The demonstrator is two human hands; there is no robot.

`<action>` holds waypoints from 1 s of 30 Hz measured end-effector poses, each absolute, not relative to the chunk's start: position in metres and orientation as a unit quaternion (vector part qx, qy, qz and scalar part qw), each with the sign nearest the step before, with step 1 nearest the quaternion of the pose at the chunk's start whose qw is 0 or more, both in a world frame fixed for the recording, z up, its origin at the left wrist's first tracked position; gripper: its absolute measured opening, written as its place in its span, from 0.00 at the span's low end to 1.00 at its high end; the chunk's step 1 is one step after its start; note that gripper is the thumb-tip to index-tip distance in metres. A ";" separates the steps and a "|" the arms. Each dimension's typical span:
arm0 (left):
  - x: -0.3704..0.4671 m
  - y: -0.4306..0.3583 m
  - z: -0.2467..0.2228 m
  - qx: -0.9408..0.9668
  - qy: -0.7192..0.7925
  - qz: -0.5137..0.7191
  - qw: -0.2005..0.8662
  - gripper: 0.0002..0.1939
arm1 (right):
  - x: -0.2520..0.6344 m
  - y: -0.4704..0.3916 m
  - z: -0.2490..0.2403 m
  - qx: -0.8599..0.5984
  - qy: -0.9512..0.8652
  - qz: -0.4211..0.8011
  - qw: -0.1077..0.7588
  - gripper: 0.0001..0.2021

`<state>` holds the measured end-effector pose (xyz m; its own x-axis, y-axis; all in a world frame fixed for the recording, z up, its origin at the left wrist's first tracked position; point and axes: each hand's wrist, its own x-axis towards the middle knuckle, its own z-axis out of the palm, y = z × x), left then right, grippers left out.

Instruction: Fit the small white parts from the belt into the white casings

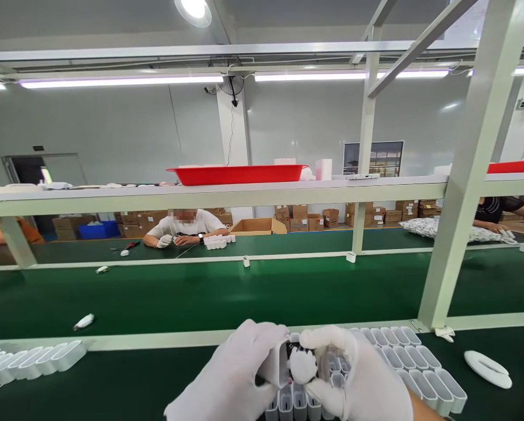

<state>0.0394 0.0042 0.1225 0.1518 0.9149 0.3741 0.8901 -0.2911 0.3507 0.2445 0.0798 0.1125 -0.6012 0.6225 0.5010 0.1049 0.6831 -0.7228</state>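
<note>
My left hand [240,371], in a white glove, is wrapped round a white oval housing [276,365] at the bottom centre, its opening turned to the right. My right hand [347,368], gloved too, pinches a white rounded part [303,365] with something dark behind it, right beside the opening. Whether the two parts touch is hard to tell. Under and behind my hands stand rows of open white housings [420,365], partly hidden by the gloves.
More white housings [38,359] stand at the left. A white oval ring [488,369] lies at the right. Beyond the frame rail, a green belt [178,298] carries small parts. A slanted post [468,164] rises at the right; a red tray [244,174] sits on the shelf. People work opposite.
</note>
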 end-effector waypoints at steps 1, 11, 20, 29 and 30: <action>0.040 0.004 0.123 0.758 0.596 0.264 0.024 0.31 | 0.244 0.080 0.111 -0.221 -0.828 0.338 0.389 0.14; 0.045 0.007 0.122 0.751 0.604 0.267 0.009 0.30 | 0.244 0.080 0.110 -0.238 -0.830 0.346 0.367 0.16; 0.041 0.007 0.118 0.738 0.619 0.268 0.019 0.29 | 0.237 0.070 0.113 -0.329 -0.808 0.369 0.321 0.18; 0.042 0.006 0.113 0.738 0.617 0.273 -0.001 0.33 | 0.241 0.075 0.115 -0.320 -0.794 0.436 0.276 0.14; 0.043 0.006 0.114 0.732 0.624 0.275 -0.002 0.33 | 0.242 0.076 0.115 -0.310 -0.786 0.461 0.273 0.15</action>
